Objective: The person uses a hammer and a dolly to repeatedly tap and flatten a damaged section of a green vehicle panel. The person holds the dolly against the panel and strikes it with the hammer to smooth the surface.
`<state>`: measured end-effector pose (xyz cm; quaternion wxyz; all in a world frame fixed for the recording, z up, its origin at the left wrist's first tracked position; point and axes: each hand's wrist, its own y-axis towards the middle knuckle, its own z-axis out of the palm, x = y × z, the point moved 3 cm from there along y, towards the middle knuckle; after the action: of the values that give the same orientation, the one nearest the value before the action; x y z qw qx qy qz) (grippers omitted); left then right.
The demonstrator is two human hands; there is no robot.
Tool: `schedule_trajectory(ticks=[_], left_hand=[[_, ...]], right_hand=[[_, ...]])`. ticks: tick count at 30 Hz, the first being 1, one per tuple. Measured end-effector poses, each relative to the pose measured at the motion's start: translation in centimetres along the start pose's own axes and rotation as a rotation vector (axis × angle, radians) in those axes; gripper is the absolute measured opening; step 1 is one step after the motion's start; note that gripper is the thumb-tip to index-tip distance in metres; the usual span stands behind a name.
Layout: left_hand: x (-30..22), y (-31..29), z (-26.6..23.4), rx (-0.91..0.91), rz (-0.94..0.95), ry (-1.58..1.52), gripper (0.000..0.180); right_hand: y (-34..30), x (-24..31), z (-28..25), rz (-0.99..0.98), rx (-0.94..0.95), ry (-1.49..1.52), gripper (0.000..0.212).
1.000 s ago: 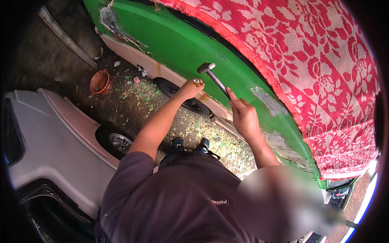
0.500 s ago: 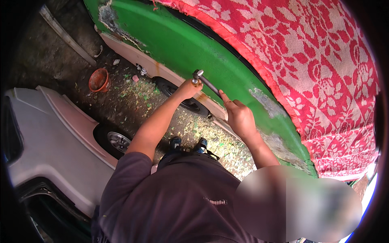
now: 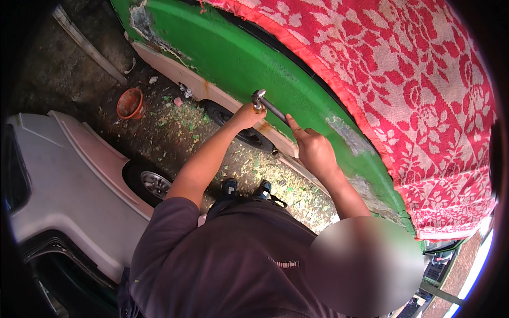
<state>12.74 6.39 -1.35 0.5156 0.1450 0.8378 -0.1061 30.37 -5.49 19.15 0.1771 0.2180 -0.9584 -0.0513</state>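
My right hand point(image 3: 316, 152) is wrapped round the handle of a hammer point(image 3: 275, 111), its index finger laid along the shaft. The hammer's steel head point(image 3: 258, 96) is right at the top of my left hand point(image 3: 247, 116). That hand is closed around a short tool, of which only a round metal end point(image 3: 257, 107) shows; the rest is hidden in the fist, so its kind is unclear. Both hands are in front of a green car body panel point(image 3: 233, 58) with scraped, bare patches. Whether the hammer touches the metal end cannot be told.
A red patterned cloth point(image 3: 413, 79) drapes over the green vehicle, above its wheel point(image 3: 249, 137). Behind my left arm stands a grey-white vehicle point(image 3: 79, 180). An orange bucket point(image 3: 130, 104) and a long pale bar point(image 3: 87, 46) lie farther left, on ground strewn with chips and litter.
My right hand and the hammer have shifted very slightly. My left hand keeps its place and its hold.
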Motion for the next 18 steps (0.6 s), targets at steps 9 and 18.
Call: schedule_trajectory(ticks=[9,18], left_hand=[[0.2,-0.7,0.2,-0.016,-0.038,-0.019,0.03],[1.0,-0.9,0.2,-0.034,-0.031,0.0,0.027]], right_hand=[[-0.2,-0.7,1.3,-0.032,-0.018,0.073,0.056],[-0.2,-0.7,1.5,-0.036,0.001,-0.015,0.056]])
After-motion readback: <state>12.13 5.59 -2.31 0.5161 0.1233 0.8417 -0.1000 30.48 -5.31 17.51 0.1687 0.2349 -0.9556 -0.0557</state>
